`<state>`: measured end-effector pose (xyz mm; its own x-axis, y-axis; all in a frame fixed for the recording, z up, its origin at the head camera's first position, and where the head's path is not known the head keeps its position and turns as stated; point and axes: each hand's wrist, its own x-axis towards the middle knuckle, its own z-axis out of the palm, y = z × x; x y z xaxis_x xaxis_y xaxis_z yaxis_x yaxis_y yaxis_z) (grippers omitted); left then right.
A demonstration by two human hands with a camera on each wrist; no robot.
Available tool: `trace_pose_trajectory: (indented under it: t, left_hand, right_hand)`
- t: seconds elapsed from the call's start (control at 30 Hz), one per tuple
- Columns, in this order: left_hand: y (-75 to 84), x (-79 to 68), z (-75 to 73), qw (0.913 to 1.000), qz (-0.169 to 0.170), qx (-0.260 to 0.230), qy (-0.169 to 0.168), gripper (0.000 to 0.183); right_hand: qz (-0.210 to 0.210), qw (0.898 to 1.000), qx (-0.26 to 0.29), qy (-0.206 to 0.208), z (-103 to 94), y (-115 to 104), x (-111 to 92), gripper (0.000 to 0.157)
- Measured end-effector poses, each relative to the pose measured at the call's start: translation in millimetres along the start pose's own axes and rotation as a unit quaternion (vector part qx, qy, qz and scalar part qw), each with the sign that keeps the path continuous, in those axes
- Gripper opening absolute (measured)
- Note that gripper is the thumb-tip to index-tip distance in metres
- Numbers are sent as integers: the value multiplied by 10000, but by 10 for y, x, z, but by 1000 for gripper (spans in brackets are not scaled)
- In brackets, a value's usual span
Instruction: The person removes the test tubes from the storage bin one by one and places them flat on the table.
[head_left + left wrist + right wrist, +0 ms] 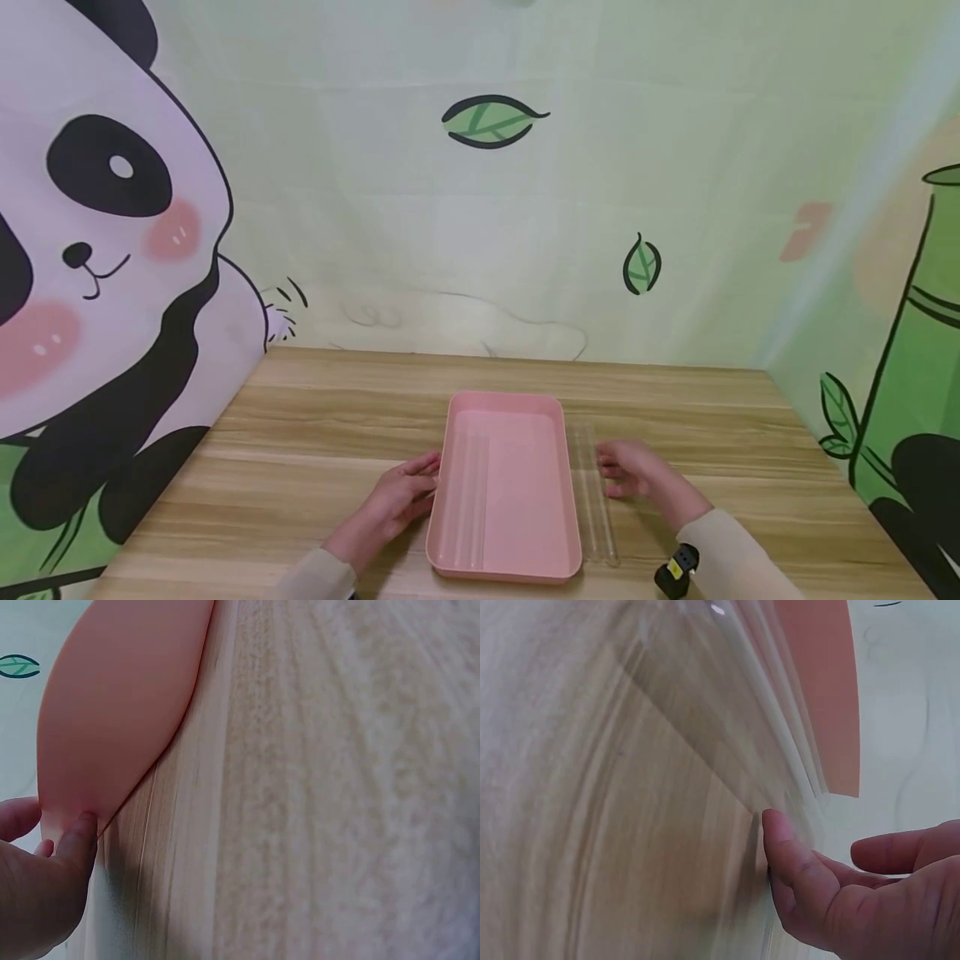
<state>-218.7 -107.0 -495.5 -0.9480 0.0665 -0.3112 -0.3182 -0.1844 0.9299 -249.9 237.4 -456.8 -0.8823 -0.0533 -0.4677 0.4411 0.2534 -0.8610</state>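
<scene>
A pink rectangular tray [525, 500] lies lengthwise on the table. Along its inner left side shows a clear, long strip with lengthwise ridges [468, 500]. My left hand [397, 498] rests against the tray's left wall; its thumb [79, 832] touches the pink side, with the fingers extended. Right of the tray lies another clear ridged piece [592, 500], long and see-through. My right hand [637, 471] is at this piece's right edge, its fingers loosely bent. In the right wrist view the thumb [780, 832] touches or nearly touches the clear plastic, while the forefinger stands apart from it.
The wood-grain table [322, 433] reaches back to a printed cloth backdrop [375, 208] with a panda and leaves. A black wrist device with a yellow mark [675, 571] sits by the right sleeve.
</scene>
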Motion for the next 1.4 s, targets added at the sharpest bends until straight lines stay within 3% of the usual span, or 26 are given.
trace_pose_trajectory:
  t: [0.13,0.23,0.5,0.6,0.7,0.87,0.93,1.1,1.4]
  left_hand:
    - [-8,5,-5,10000,-11,-6,12,55]
    - [-12,9,-7,10000,-10,-4,15,55]
    - [0,15,-7,10000,-9,2,25,55]
    - [2,17,-9,10000,-5,-2,-26,55]
    - [0,14,-11,10000,0,1,-57,56]
    - [-5,3,-7,10000,5,2,-43,55]
    - [-6,0,-5,10000,11,9,-42,55]
    - [-8,-1,-9,10000,15,4,-88,55]
    - [-2,-3,-2,10000,-3,2,-22,55]
  right_hand:
    - [-46,9998,26,-183,-20,13,-4,45]
    - [-52,9997,68,-229,-45,62,65,49]
    - [28,9998,204,50,-185,478,675,23]
    - [-41,9998,167,-40,-227,552,777,22]
    - [-52,9998,153,-70,-196,468,666,21]
    - [-64,9998,21,-168,-89,107,165,33]
    - [-101,9997,-44,-237,-84,43,72,35]
    - [-94,9996,-105,-226,-116,106,140,27]
    - [-269,9964,-548,-590,-212,38,-3,42]
